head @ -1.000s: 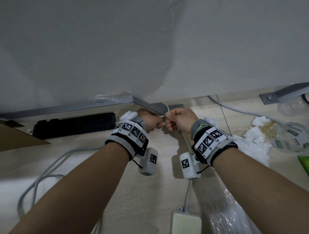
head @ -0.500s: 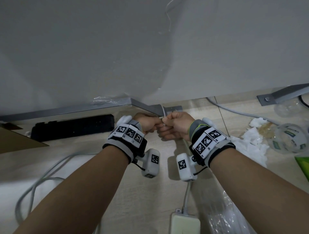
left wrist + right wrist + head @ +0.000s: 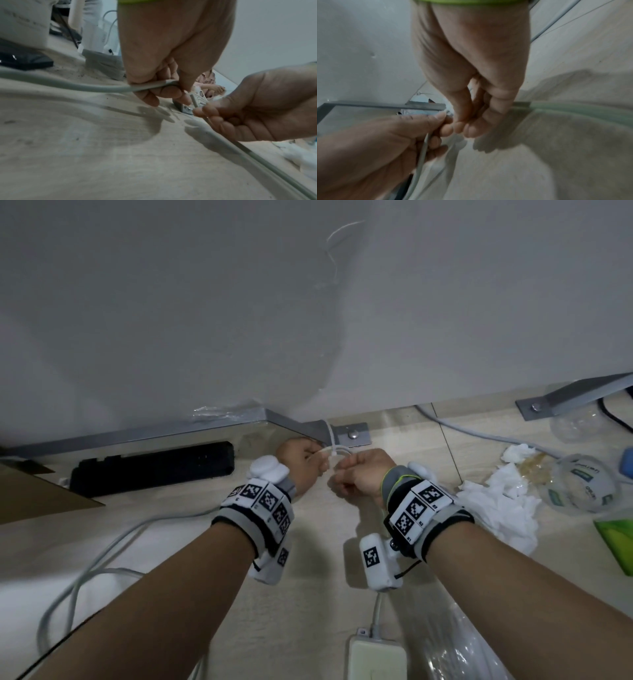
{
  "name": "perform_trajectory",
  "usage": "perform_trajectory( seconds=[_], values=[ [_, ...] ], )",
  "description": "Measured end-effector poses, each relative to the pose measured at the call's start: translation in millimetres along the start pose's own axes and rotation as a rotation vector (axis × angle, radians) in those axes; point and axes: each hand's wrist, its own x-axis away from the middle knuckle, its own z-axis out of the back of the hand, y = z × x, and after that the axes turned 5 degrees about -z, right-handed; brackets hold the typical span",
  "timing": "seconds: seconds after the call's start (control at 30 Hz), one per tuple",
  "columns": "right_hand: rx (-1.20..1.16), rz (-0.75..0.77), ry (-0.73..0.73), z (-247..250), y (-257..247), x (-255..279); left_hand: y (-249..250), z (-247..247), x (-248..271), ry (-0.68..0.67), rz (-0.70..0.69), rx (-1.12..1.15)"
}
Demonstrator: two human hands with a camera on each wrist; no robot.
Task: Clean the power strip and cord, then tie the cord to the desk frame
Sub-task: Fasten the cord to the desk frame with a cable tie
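A grey cord [image 3: 342, 451] arches between my two hands just under the grey desk frame [image 3: 294, 428]. A thin white zip tie [image 3: 330, 433] loops over the frame's slanted bar. My left hand [image 3: 301, 463] grips the cord [image 3: 102, 88] in curled fingers. My right hand [image 3: 363, 477] pinches the zip tie's end [image 3: 195, 100], fingers curled. The cord runs on to the white power strip [image 3: 376, 659] at the bottom edge.
A black power strip [image 3: 154, 467] lies on the wooden floor under the frame. Crumpled white tissues [image 3: 496, 508], a tape roll [image 3: 582, 487] and a green pack [image 3: 616, 542] lie at the right. Loose cord loops [image 3: 85, 570] lie at the left, and the frame's bolted foot plate [image 3: 352, 434] is ahead.
My hands, pressed together half a second ago, have drawn slightly apart. The arch of cord and the tie now show between them under the frame.
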Motion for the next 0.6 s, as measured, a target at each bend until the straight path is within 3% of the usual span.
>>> perform_trajectory(
  seconds=[0.13,0.43,0.5,0.6],
  values=[
    [-0.164,-0.005,0.062,1.7,-1.1,-1.2,4.3,1.0,-1.3,0.017,-0.063,-0.043],
    [-0.037,-0.054,0.112,6.5,-8.5,-5.5,-0.9,-1.8,-6.3,0.06,-0.048,-0.145],
    [0.03,-0.063,0.171,7.0,-7.6,-7.6,-0.7,-1.7,-7.0,0.057,-0.057,-0.149],
    [0.374,0.065,0.375,15.1,-3.3,-14.9,-1.3,-2.9,-7.4,0.051,-0.091,-0.153]
  ],
)
